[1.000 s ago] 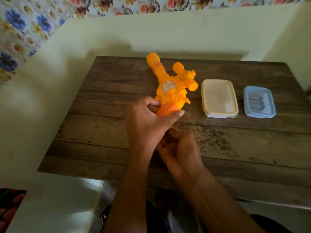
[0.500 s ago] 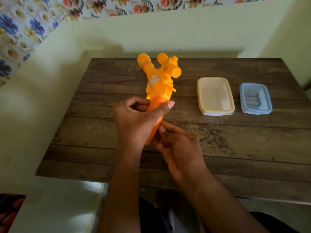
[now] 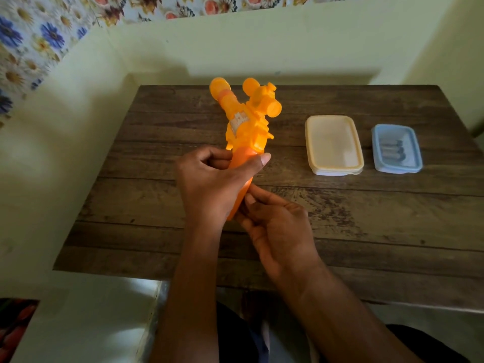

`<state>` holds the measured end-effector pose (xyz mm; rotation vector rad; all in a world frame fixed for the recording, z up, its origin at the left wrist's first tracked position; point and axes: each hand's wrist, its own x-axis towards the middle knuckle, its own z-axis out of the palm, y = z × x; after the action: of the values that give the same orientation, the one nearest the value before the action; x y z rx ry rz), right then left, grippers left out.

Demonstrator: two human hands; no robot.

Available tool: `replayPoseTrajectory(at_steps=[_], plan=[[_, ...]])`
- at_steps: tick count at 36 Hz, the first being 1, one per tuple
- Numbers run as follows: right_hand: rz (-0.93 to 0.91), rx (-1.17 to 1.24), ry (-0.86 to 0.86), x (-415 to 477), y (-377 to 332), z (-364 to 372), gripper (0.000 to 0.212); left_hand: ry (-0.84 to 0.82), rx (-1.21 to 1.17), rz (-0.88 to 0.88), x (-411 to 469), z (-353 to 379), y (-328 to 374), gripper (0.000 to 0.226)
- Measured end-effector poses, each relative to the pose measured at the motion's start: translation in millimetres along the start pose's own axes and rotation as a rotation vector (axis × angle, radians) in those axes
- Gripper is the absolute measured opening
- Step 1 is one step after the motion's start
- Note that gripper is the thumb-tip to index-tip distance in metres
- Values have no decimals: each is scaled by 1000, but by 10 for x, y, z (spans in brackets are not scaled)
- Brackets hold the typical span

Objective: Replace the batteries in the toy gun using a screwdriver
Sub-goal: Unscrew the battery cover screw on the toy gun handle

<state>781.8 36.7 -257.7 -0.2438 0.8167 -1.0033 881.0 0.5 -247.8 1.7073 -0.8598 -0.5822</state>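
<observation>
An orange toy gun [image 3: 246, 121] is held above the wooden table [image 3: 366, 218], barrel pointing away from me. My left hand [image 3: 209, 184] grips its darker orange handle, thumb across the top. Just below it my right hand [image 3: 275, 226] has its fingertips against the lower end of the handle; what they touch there is hidden. Several dark batteries [image 3: 392, 151] lie in a small blue tray [image 3: 416, 163] at the right. No screwdriver is in view.
A cream lidded container [image 3: 334, 145] stands between the gun and the blue tray. A pale wall borders the table at the back and left. The table's front edge is close to my lap.
The gun has been turned and lifted so more of its handle shows below my left hand. My right hand has shifted up to the handle's lower end.
</observation>
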Motion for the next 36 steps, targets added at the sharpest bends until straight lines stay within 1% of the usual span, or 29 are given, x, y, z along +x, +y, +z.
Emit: replayPoseTrajectory(at_steps=[7,12,22,29,36], plan=[[-7,-12,45,19,13,-17,26,10,28,29,-18,50,-22,45],[-17,21,72,37,31,-11,27,11,70,58,-35,78,-19,46],[-4,39,105,34,17,14,26,11,97,67,-20,83,-41,46],[100,173,104,80,-29,13,28,28,101,71,-8,94,-69,46],[148,214,84,88,-62,-26,29,27,86,65,-5,80,-78,46]])
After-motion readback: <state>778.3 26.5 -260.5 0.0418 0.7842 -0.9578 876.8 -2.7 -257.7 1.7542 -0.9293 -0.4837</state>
